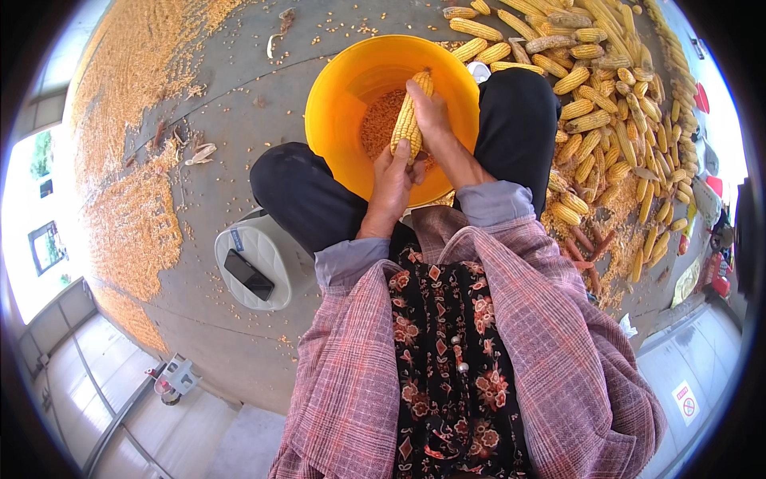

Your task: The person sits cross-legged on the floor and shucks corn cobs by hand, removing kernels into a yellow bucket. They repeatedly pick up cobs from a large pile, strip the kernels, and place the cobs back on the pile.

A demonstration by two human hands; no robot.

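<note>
Between my knees stands a yellow plastic bucket (pixel 332 120) with loose corn kernels (pixel 383 114) at its bottom. Over its opening I hold a husked ear of corn (pixel 409 117), tilted with its tip pointing away from me. My left hand (pixel 390 179) grips the near end, its thumb lying along the kernels. Higher up, my right hand (pixel 434 117) wraps the right side of the same ear, thumb near the far end. The rows of kernels look mostly full on the side I see. The fingers under the ear are partly hidden.
To the right lies a big heap of corn ears (pixel 598 108), with several bare reddish cobs (pixel 589 254) at its near edge. Shelled kernels (pixel 131 221) spread over the concrete floor at left. A smartphone (pixel 249 274) rests on a pale quilted stool (pixel 278 284) beside my left knee.
</note>
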